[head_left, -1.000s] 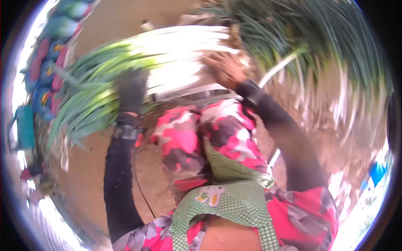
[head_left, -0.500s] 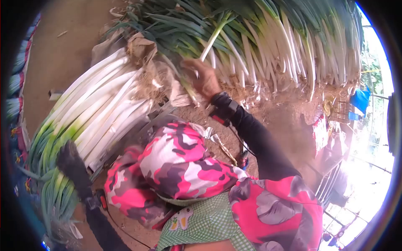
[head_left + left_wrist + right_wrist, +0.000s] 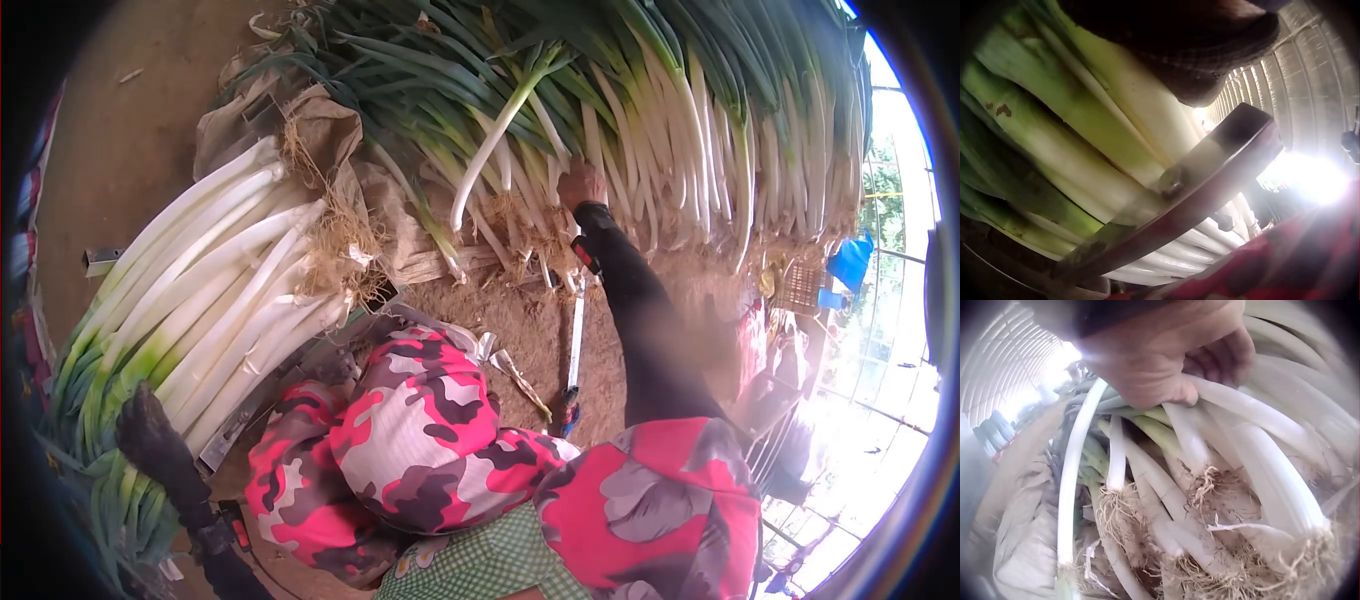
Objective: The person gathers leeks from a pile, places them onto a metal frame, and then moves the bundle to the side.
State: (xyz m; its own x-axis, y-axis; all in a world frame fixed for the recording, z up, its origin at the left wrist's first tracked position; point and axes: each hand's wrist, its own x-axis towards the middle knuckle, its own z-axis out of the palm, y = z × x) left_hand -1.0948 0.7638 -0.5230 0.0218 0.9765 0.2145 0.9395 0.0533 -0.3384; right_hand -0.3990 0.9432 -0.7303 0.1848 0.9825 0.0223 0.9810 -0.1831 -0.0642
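A bundle of long green onions (image 3: 200, 270) lies at the left in the head view, white stalks and roots toward the upper right. My dark-gloved left hand (image 3: 150, 430) rests on its green part. In the left wrist view the glove (image 3: 1210, 69) lies over the stalks, most of its fingers hidden. My bare right hand (image 3: 582, 186) reaches into a large pile of green onions (image 3: 690, 150) along the back. In the right wrist view the right hand (image 3: 1166, 362) has its thumb and curled fingers around a white green onion stalk (image 3: 1254, 412), with rooted stalks hanging below.
A metal bar (image 3: 1179, 194) of a low frame crosses beside the bundle. Tan sacking (image 3: 330, 120) lies between bundle and pile. On the soil are a metal strip (image 3: 575, 340) and a dry leaf scrap (image 3: 520, 380). A basket (image 3: 803, 285) and blue plastic (image 3: 852, 260) stand far right.
The head view has turned right, toward the pile. My right hand has left the bundle's root end and moved right into the pile, where it now grips a stalk. The left hand stays on the greens.
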